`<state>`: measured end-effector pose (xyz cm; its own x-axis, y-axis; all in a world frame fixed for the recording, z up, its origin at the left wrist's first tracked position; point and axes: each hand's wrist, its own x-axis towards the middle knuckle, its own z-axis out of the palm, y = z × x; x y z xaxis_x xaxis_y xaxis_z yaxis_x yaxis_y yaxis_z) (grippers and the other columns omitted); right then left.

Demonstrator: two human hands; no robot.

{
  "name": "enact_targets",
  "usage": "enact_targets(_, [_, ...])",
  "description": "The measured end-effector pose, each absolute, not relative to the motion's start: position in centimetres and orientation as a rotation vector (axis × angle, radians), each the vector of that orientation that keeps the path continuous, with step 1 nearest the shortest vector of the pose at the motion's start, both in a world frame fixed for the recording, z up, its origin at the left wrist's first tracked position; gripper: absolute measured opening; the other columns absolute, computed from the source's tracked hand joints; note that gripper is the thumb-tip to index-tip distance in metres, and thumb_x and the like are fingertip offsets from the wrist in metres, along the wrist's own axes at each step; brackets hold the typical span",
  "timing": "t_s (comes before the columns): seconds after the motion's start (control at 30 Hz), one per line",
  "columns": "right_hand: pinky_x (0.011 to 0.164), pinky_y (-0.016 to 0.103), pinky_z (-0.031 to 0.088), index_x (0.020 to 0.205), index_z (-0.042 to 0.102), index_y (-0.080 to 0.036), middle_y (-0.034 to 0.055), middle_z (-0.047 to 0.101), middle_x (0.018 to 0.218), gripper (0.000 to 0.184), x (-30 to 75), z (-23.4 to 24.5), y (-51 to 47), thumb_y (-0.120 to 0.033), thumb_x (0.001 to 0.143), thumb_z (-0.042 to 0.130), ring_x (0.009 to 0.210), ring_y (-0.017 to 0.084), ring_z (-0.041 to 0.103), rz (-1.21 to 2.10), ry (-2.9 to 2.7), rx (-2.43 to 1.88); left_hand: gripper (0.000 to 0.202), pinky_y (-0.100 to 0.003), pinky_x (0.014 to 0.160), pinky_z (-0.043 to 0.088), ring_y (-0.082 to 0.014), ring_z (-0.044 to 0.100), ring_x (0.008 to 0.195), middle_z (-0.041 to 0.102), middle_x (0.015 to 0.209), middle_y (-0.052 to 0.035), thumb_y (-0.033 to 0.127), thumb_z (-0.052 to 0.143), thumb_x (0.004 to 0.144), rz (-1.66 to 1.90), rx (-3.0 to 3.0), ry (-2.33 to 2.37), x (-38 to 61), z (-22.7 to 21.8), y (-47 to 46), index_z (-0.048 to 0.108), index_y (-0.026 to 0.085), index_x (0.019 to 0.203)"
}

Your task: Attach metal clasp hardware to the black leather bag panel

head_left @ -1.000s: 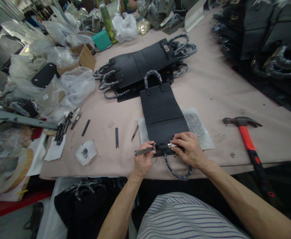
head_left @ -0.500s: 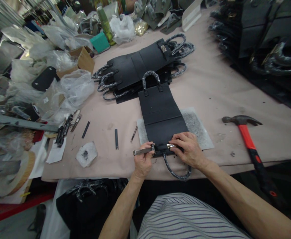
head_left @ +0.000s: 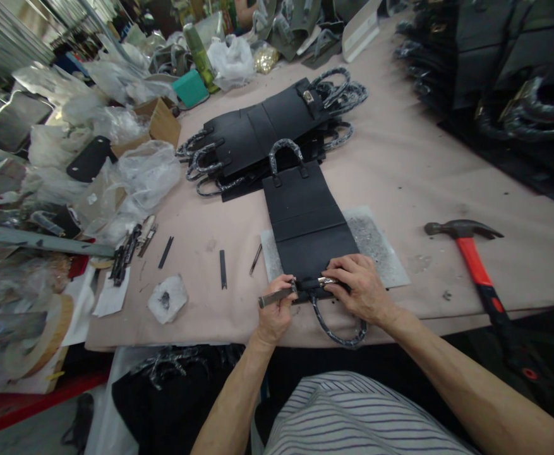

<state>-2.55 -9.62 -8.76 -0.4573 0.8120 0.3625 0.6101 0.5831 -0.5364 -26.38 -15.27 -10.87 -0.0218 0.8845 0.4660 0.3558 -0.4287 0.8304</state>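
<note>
A black handbag panel (head_left: pixel 312 218) lies flat before me, its near plastic-wrapped handle (head_left: pixel 333 338) hanging toward the table edge. My left hand (head_left: pixel 275 316) is closed around a flat metal bar-shaped tool (head_left: pixel 277 296), whose wider end is at the left end of a narrow black strap (head_left: pixel 311 284) on the panel. With bent fingers, my right hand (head_left: pixel 359 284) pinches a shiny metal fitting (head_left: pixel 326 281) at the strap's right end. Under the panel, a worn pale board (head_left: pixel 376 246) sticks out on both sides.
To the right lies a claw hammer (head_left: pixel 475 265) with a red and black handle. Stacked bag panels (head_left: pixel 262 126) lie behind, and a taller pile (head_left: pixel 499 69) stands at right. Small metal tools (head_left: pixel 223 268), plastic bags (head_left: pixel 146 174) and a cardboard box (head_left: pixel 163 123) are at left.
The view has shifted slightly, so the table things appear a little to the right at the left side. Both hands keep their holds at the strap; the metal tool has tilted slightly.
</note>
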Motion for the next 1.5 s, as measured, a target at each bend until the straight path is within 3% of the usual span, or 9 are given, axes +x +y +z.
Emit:
enact_targets(0.57, [0.093, 0.043, 0.037, 0.105, 0.072, -0.023, 0.0052, 0.069, 0.108, 0.014, -2.4, -9.0, -9.6, -0.032, 0.097, 0.063, 0.1, 0.024, 0.056, 0.473, -2.212, -1.133, 0.012, -0.041, 0.099, 0.058, -0.0225, 0.07, 0.108, 0.07, 0.114, -0.0108, 0.016, 0.058, 0.099, 1.515, 1.825, 1.354, -25.7, -11.0, -15.5, 0.06, 0.019, 0.111])
enact_targets(0.83, [0.091, 0.044, 0.038, 0.103, 0.073, -0.023, 0.0066, 0.07, 0.107, 0.016, -2.5, -8.8, -9.7, -0.033, 0.097, 0.062, 0.099, 0.025, 0.056, 0.473, -2.207, -1.141, 0.007, -0.042, 0.099, 0.058, -0.0239, 0.07, 0.108, 0.07, 0.111, -0.0111, 0.023, 0.056, 0.101, 1.368, 1.864, 1.412, -26.0, -10.3, -15.1, 0.06, 0.02, 0.105])
enact_targets(1.07, [0.092, 0.044, 0.037, 0.103, 0.072, -0.023, 0.0057, 0.069, 0.107, 0.015, -2.4, -8.9, -9.7, -0.032, 0.097, 0.063, 0.1, 0.024, 0.055, 0.474, -2.212, -1.13, 0.01, -0.038, 0.095, 0.058, -0.0212, 0.069, 0.106, 0.068, 0.111, -0.0095, 0.017, 0.054, 0.099, 1.264, 2.028, 1.288, -25.9, -9.4, -14.0, 0.059, 0.02, 0.107])
enact_targets(1.5, [0.092, 0.044, 0.037, 0.104, 0.071, -0.024, 0.0059, 0.069, 0.108, 0.013, -2.5, -8.5, -9.9, -0.031, 0.096, 0.064, 0.101, 0.024, 0.055, 0.452, -2.209, -1.117, 0.011, -0.039, 0.095, 0.059, -0.0217, 0.07, 0.107, 0.069, 0.109, -0.009, 0.017, 0.055, 0.099, 1.305, 2.119, 1.374, -25.9, -9.5, -14.4, 0.058, 0.02, 0.109])
